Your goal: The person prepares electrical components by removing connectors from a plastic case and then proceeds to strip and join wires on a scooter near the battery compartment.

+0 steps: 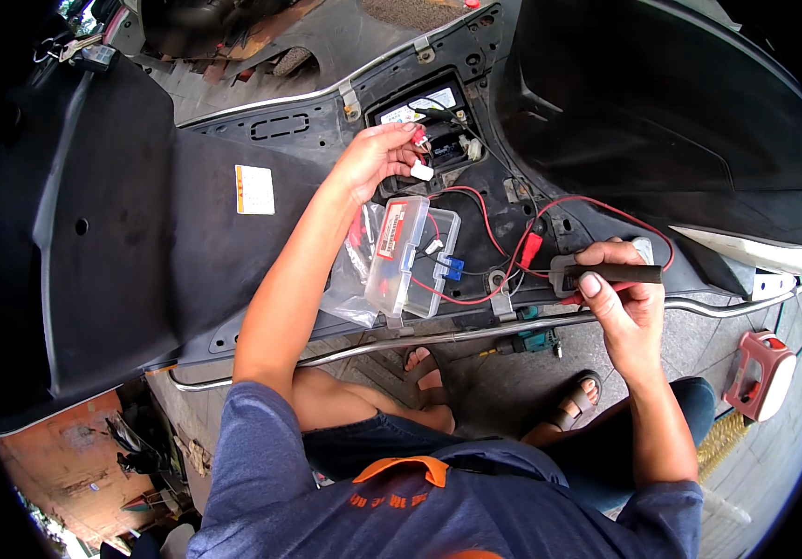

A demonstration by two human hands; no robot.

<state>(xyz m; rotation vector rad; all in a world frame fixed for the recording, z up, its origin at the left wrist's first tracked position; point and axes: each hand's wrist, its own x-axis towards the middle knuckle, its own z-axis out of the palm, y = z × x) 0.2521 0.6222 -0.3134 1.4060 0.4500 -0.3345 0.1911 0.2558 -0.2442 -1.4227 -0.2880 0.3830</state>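
Note:
Over the recessed battery bay of a scooter, my left hand (371, 162) is closed on a red-and-white wire connector (419, 137). A white plug (421, 170) sits by its fingertips. Behind it is the black battery (424, 104) with a pale label. My right hand (628, 312) grips a dark stick-like tool (640, 273) between thumb and fingers; its exact kind is unclear. Red and black wires loop between the hands, with a red clip (531, 249) among them. Below my left hand stands a clear plastic case (391, 265), lid raised, beside a blue connector (455, 269).
A crumpled clear bag (349, 300) lies left of the case. A metal rail (345, 352) runs along the near side, with a teal power drill (527, 341) below it. The black seat (643, 116) rises at right. A red-and-white device (760, 377) stands on the floor.

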